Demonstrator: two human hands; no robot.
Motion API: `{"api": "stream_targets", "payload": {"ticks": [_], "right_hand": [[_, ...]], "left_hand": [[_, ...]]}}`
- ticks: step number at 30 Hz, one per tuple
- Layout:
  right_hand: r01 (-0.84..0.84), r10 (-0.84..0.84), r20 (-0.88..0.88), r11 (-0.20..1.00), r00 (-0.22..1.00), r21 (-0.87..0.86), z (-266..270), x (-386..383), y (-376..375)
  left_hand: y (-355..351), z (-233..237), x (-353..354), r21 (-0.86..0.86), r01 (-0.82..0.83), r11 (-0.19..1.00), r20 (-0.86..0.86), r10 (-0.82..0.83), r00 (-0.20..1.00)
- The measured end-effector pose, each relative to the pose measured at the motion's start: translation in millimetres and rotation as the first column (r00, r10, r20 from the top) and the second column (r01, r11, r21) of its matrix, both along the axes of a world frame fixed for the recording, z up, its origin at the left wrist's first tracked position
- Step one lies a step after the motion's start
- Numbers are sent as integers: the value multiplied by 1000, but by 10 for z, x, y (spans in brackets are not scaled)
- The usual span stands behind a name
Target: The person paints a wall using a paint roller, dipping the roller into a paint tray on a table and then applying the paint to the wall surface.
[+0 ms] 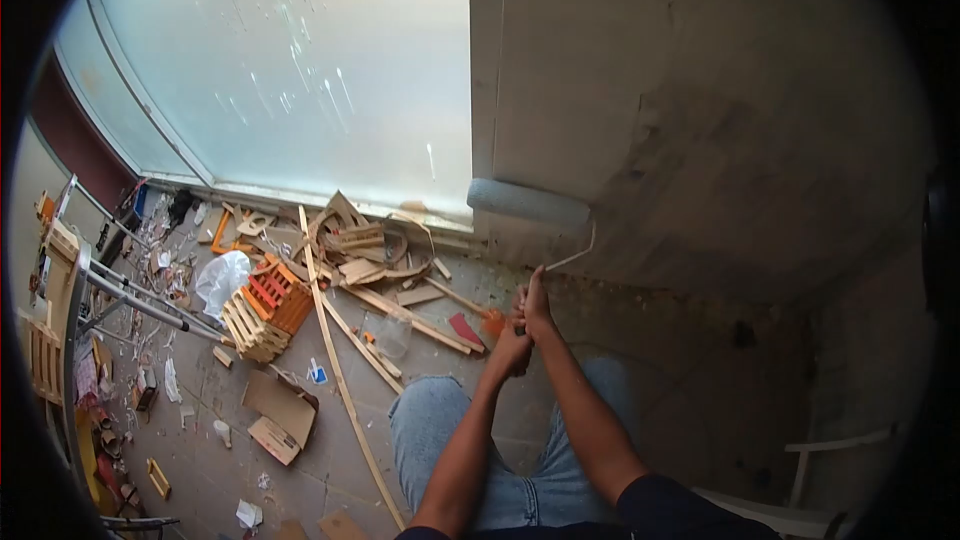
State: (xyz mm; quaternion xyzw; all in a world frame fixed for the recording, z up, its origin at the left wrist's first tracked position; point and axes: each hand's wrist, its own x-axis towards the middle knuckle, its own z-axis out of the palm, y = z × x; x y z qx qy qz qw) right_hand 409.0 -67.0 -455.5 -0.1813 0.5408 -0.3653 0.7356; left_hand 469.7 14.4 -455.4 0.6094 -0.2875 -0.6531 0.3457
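A paint roller [528,202] with a pale, wide sleeve is up against the dark, stained wall [600,110], close to the frosted window's edge. Its thin wire frame bends down to a handle held in both fists. My right hand [537,305] wraps the handle higher up, near the wire. Just below it, my left hand [510,350] is closed round the lower part of the same handle. Most of the handle is hidden by my fingers.
The frosted window [330,60] carries white drips. Long wood strips [335,370], cardboard [280,415], slatted wooden crates [265,308] and a plastic bag [222,280] litter the floor at left. A metal-legged frame [150,305] stands far left, a white rail [840,442] lower right.
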Motion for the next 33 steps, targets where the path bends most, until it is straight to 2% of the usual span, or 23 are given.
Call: {"api": "stream_targets", "payload": {"ticks": [2,3,5,7,8,11,14,17,20,23,26,29,33], "right_hand": [[22,-22,-52,1000,998,0,-109,17,0],[14,-13,-12,998,1000,57,-218,-14,-13],[-18,5,76,986,997,168,-439,-52,-24],[-15,2,88,989,996,148,-419,-61,43],[-12,0,95,992,995,127,-394,-44,-11],[-8,13,98,999,995,-49,83,-54,25],[4,15,116,985,993,-170,171,-119,-51],[33,-35,-43,999,998,-43,-221,-106,-52],[41,-40,-170,999,985,2,-608,-98,-46],[23,0,-126,982,992,186,-642,-143,-47],[65,-41,-143,984,989,166,-643,-115,-49],[45,-40,-39,989,998,142,-474,-100,-65],[39,-37,19,995,999,-94,181,18,-20]], "left_hand": [[2,-97,-7,83,43,996,-14,-42,999],[5,-119,-6,117,61,991,-20,-59,998],[54,-119,8,107,71,992,-77,-63,995],[66,-187,65,87,103,991,-129,-91,987],[74,-216,54,-3,106,994,-56,-106,993],[37,54,-14,-102,18,995,-16,-20,1000],[-130,152,-43,-2,74,997,-79,-74,994],[-105,-96,-70,63,127,990,-118,-119,986],[-76,-565,-62,110,184,977,-240,-154,959],[4,-584,-111,117,170,978,-146,-153,977],[-12,-735,-51,67,172,983,-178,-158,971],[21,-181,17,119,123,985,-224,-94,970],[-48,319,91,81,80,994,-132,-69,989]]}}
